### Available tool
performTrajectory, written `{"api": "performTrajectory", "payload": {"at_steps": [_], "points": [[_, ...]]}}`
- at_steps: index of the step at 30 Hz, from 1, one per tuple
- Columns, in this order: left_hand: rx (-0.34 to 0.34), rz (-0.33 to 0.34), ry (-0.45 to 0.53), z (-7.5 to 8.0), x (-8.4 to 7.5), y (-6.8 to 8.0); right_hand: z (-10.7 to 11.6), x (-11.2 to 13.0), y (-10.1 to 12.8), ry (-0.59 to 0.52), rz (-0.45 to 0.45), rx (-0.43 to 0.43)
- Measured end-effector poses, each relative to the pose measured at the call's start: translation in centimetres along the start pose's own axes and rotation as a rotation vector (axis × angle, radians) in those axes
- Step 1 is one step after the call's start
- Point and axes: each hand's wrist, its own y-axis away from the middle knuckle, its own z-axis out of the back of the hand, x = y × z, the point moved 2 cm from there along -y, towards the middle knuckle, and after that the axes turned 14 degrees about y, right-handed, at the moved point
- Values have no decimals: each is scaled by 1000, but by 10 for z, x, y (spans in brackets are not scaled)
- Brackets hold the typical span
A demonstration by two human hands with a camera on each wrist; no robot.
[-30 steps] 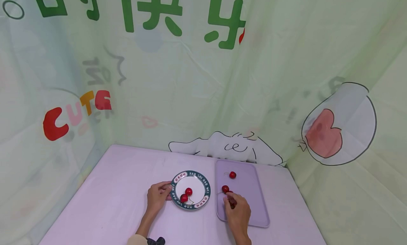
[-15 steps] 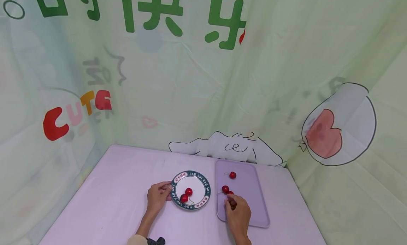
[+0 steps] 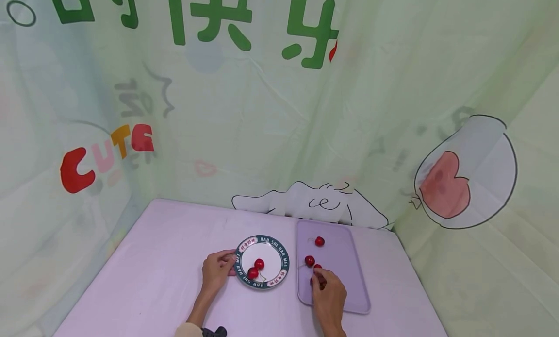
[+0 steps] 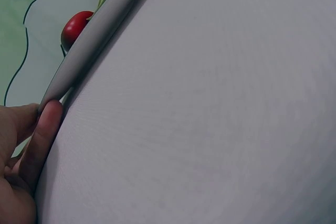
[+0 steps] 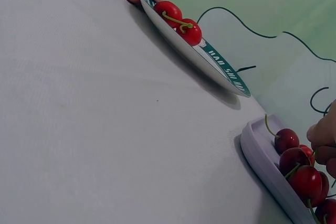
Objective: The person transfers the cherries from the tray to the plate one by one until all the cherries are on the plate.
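Note:
My left hand [image 3: 215,270] pinches the left rim of a round plate [image 3: 284,252] with a dark green lettered border. Two red cherries [image 3: 253,273] with joined stems lie on it. In the left wrist view the plate [image 4: 94,43] shows edge-on, one finger underneath. On the right, my right hand [image 3: 329,295] is over a purple tray [image 3: 349,274], its fingers bent down among cherries. The right wrist view shows its fingertips [image 5: 316,131] just above a cluster of dark red cherries [image 5: 305,183]; a stem reaches close to them. Whether they pinch it cannot be made out.
Farther back on the tray lie a single cherry [image 3: 320,241] and another cherry [image 3: 309,261]. A pale cloth covers the table [image 3: 183,230]. A printed curtain [image 3: 262,133] hangs behind it. A black object [image 3: 215,332] sits at the left wrist.
My right hand has shifted slightly right, and its fingers have moved a little among the cherries on the tray. The left hand and plate have stayed in place.

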Motion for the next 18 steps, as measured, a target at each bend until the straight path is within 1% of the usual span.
{"api": "performTrajectory", "payload": {"at_steps": [6,10,14,18], "points": [[7,-2,8,1,-1,2,4,-2,0,-14,17,-48],[13,-7,13,1,0,2,6,-4,0,2,17,-74],[8,-12,17,1,3,-1,9,-4,-1,18,13,-86],[4,-2,27,1,4,-3,12,-5,-3,23,2,-74]]}}
